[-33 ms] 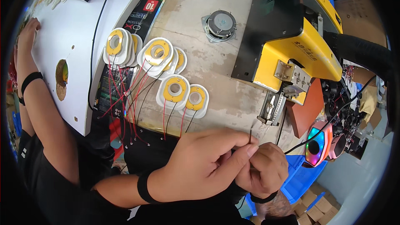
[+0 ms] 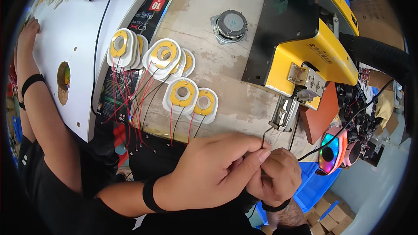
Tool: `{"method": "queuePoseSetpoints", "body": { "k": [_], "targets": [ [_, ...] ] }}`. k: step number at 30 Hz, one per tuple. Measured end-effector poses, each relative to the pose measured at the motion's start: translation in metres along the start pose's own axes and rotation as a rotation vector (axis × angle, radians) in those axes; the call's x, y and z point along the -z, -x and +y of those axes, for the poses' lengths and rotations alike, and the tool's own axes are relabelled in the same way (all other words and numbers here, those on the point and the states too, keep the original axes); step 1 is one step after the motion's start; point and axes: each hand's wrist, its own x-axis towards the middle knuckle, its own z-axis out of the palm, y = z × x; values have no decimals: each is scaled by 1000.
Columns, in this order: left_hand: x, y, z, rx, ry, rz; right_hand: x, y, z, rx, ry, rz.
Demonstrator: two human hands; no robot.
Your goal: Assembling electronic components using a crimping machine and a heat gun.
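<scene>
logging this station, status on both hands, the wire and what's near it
Left hand pinching dark wire. Right hand curled alongside, grip unclear. Metal fixture close by wire's bent tip, contact unclear.

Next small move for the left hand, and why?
Probably guide the thin dark wire slightly farther toward the silver metal fixture: the left hand pinches it, and its bent tip appears close to the fixture's near end; contact is unclear.

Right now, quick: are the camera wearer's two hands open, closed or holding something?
Left hand: closed, pinching a thin, dark, bent wire between thumb and forefinger.
Right hand: fingers curled closed; whether it grips anything is hidden.
</scene>
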Motion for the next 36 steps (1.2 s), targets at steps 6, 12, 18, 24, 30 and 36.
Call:
{"method": "queuePoseSetpoints", "body": {
  "k": [6, 12, 18, 24, 30, 36],
  "targets": [
    [14, -23, 2, -42, -171, 35, 17, -5, 9, -97, -80, 8],
    [17, -36, 3, -104, -392, 15, 10, -13, 27, -450, 25, 155],
    [17, -37, 1, -94, -414, -15, 14, -29, 25, -434, 198, -10],
    [6, -38, -3, 3, -199, -47, 9, -40, 26, -317, 241, 24],
    [-5, -34, -10, -2, -171, -10, 4, -42, 27, -252, 311, 46],
    [-10, -34, -14, 42, -11, -49, 8, -39, 31, -265, 301, 25]
  ]
}}
